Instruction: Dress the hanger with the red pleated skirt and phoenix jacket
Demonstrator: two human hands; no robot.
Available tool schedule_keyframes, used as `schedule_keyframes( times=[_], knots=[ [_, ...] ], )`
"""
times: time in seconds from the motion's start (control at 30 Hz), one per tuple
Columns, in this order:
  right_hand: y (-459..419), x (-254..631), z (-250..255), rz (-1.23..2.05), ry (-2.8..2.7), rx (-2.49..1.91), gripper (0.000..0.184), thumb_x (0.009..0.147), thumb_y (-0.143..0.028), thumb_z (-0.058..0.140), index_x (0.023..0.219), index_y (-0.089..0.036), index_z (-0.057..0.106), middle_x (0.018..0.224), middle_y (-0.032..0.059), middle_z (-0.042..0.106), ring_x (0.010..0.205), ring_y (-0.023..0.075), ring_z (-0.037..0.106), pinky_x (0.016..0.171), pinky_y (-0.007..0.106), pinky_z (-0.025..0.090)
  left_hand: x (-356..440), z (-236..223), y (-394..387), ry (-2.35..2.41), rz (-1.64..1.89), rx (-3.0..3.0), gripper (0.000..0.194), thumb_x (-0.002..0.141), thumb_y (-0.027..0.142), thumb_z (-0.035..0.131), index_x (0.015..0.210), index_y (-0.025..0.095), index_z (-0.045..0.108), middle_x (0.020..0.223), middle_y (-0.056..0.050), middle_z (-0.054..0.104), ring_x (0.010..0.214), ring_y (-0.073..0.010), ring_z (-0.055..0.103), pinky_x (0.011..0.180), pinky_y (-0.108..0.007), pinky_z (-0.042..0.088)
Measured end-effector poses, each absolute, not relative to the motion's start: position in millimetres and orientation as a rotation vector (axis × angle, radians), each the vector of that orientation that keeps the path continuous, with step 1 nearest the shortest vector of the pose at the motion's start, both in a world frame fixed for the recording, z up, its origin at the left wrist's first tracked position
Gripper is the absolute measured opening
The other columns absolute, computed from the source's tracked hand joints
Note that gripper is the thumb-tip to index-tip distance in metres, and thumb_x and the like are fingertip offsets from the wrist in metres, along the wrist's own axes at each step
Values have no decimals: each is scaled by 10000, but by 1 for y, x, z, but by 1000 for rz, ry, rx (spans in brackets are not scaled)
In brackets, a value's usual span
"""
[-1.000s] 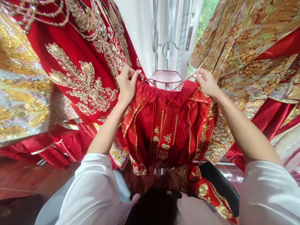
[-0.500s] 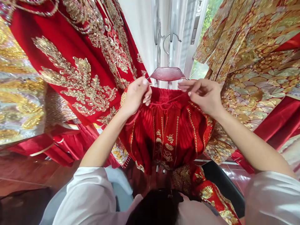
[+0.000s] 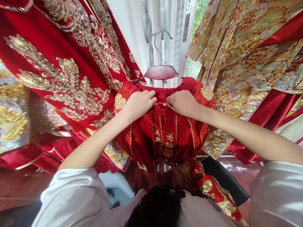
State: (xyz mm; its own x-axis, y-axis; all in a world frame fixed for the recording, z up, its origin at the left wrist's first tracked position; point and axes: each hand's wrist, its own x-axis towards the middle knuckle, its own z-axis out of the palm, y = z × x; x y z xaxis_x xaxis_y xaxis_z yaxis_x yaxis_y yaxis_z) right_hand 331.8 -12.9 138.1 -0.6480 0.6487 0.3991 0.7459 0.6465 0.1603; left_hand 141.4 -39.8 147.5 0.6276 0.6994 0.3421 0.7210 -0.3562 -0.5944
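Note:
A red skirt (image 3: 182,135) with gold embroidery and a gathered waistband hangs from a dark red clip hanger (image 3: 161,72) with a metal hook. At the front of the waistband, my left hand (image 3: 141,103) is closed on a thin red drawstring (image 3: 160,104). My right hand (image 3: 183,103) pinches the same cord from the other side, its fingertips close to those of the left. A loose length of cord trails down the skirt front below my left hand. The hanger's clips sit at the two sides of the waist.
A red garment with heavy gold beading (image 3: 78,85) hangs at left, and a gold scale-patterned garment (image 3: 233,94) at right. Behind the hanger are a white curtain (image 3: 126,28) and a door frame (image 3: 186,34). Another red and gold garment (image 3: 208,186) lies over a black seat (image 3: 227,181) below.
Both hands have moved inward from the hanger clips to the middle of the waistband, bringing the drawstring together. The view has shifted slightly, so the hanger appears further left.

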Motion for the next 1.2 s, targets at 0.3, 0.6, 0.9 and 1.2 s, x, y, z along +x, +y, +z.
schedule_keyframes(
  times=[0.3,0.6,0.9,1.2],
  knots=[
    [-7,380,130,-635,-2378,-1118,264,833,-206,432,676,-179,643,634,64,613,559,144,503,524,287,226,87,143,-24,-1230,-776,-2259,172,865,237,508,725,206,601,704,-58,566,731,-204,560,568,-294,397],
    [13,372,138,575,-2407,-1067,406,865,-431,479,619,-155,647,523,60,600,446,100,496,469,256,396,81,137,-32,-1396,-826,-2655,156,767,132,497,768,196,640,717,-22,625,628,-154,576,676,-311,476],
    [19,350,147,1314,-2453,-1046,478,785,-593,565,549,-177,540,375,-13,448,334,63,380,363,220,303,123,120,-14,-1400,-1315,-1855,133,854,191,506,806,204,630,878,-78,610,862,-224,567,719,-354,447],
    [2,316,135,298,-2159,-897,498,950,-500,339,595,-171,459,492,-4,454,483,75,410,543,232,308,145,110,2,-1323,-1926,-2296,163,801,309,638,685,196,654,702,-8,658,618,-121,533,612,-283,427]
  ],
)
